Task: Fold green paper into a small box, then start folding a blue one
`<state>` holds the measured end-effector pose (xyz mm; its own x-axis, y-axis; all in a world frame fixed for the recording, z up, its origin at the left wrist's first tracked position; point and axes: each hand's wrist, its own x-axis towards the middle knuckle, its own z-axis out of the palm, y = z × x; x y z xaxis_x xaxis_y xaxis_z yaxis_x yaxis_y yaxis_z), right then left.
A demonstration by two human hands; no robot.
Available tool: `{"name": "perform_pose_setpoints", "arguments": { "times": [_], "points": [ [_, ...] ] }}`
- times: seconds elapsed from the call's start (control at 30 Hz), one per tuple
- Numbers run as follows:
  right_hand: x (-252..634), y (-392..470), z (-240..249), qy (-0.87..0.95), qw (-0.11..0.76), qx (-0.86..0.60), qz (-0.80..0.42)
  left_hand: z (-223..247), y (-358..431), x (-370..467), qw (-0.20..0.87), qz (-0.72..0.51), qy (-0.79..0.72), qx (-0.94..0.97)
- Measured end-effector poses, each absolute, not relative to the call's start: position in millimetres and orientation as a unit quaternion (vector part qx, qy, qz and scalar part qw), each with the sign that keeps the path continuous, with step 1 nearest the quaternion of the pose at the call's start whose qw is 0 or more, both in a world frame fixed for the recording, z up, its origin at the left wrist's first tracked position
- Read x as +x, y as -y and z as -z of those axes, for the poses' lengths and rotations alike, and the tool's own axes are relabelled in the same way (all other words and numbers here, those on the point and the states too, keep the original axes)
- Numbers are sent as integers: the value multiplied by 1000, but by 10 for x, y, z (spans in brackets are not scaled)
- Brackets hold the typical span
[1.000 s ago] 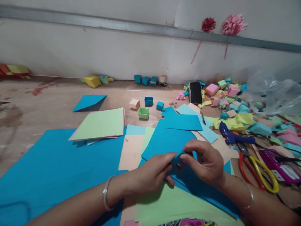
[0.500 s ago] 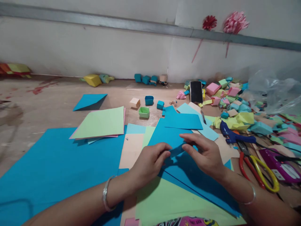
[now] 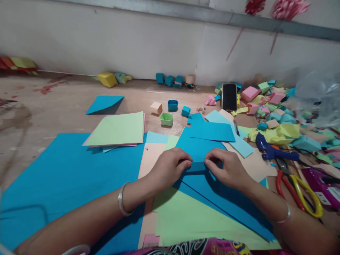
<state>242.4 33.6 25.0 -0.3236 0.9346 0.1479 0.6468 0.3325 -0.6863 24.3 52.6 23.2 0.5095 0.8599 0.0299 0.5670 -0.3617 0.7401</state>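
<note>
A narrow strip of blue paper [image 3: 198,166] is stretched level between my two hands, just above larger blue sheets. My left hand [image 3: 174,163] pinches its left end between thumb and fingers. At the other end, my right hand [image 3: 223,165] pinches it the same way. Beneath lie a blue sheet [image 3: 202,148] and a green sheet [image 3: 193,212]. Just beyond the hands rests a smaller blue paper piece [image 3: 214,131]. Small folded paper boxes, one green [image 3: 166,119], one dark blue [image 3: 173,105] and one peach [image 3: 156,107], stand farther back.
Left lies a big blue sheet [image 3: 87,177] under a stack of green and pink paper [image 3: 119,129]. On the right are a blue glue gun [image 3: 273,151], pliers [image 3: 281,177], yellow-handled scissors [image 3: 305,194], a purple power strip [image 3: 322,186], a phone [image 3: 229,97] and a paper scrap pile [image 3: 265,102].
My right hand has closed on the right end of the blue strip, which is now level and taut between both hands. The camera view has tipped slightly downward.
</note>
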Motion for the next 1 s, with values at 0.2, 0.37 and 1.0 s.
{"name": "perform_pose_setpoints", "arguments": {
  "times": [0.2,0.37,1.0],
  "points": [
    [2376,-383,-83,795,211,-533,-199,-111,-567,240,302,-188,-426,832],
    [2347,-366,55,828,187,-516,-113,-53,-592,250,271,-205,-398,852],
    [2229,-152,-101,888,109,-388,220,3,-567,277,205,-160,-363,895]
  ]
}}
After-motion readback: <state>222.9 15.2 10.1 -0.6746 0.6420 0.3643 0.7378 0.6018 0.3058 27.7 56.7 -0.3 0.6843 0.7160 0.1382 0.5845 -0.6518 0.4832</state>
